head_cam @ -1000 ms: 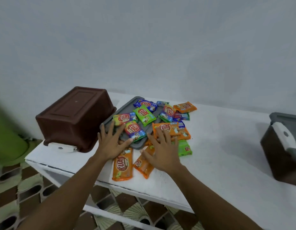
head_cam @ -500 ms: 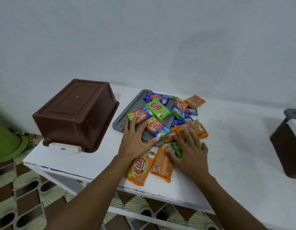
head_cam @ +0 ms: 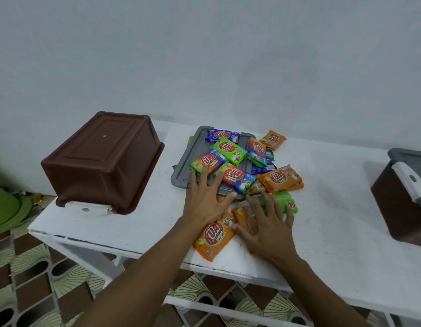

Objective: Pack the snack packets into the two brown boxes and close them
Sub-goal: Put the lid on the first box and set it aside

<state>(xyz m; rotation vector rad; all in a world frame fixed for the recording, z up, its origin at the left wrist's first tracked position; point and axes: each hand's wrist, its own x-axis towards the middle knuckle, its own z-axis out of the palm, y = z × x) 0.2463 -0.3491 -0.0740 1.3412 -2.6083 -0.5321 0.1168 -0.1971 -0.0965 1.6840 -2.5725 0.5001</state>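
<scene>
Pressed left grip (head_cam: pixel 206 201) flat, fingers wide, on near edge of lid (head_cam: pixel 191 156); pressed right grip (head_cam: pixel 267 230) flat, equally wide, on packets (head_cam: pixel 213 237) at near desk (head_cam: pixel 134 223) edge. Found remaining packets heaped on lid, between upturned box (head_cam: pixel 103 159) left and lidded box (head_cam: pixel 402 208) right.

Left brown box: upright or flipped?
Flipped. The brown box rests mouth-down on the white table: flat base faces up, rim and white latch at the tabletop.
</scene>
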